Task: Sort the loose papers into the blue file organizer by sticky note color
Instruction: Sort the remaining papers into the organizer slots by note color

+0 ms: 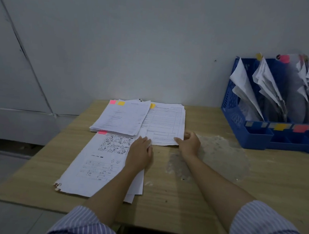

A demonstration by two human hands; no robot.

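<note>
Loose printed papers lie on the wooden table. A form sheet [165, 123] with a yellow sticky note at its top left lies at the back middle. My right hand [189, 142] pinches its near right corner. My left hand [140, 151] touches its near left corner and rests on a worksheet [98, 164] with a pink sticky note. A stack [122, 118] with pink and yellow notes overlaps the form's left side. The blue file organizer [249, 128] stands at the right, its slots holding papers, with coloured labels along its front.
The table [218, 186] stands against a grey wall, with a pale worn patch [217, 155] right of my right hand. Its left edge drops to a grey floor. The worksheet's near left corner is torn.
</note>
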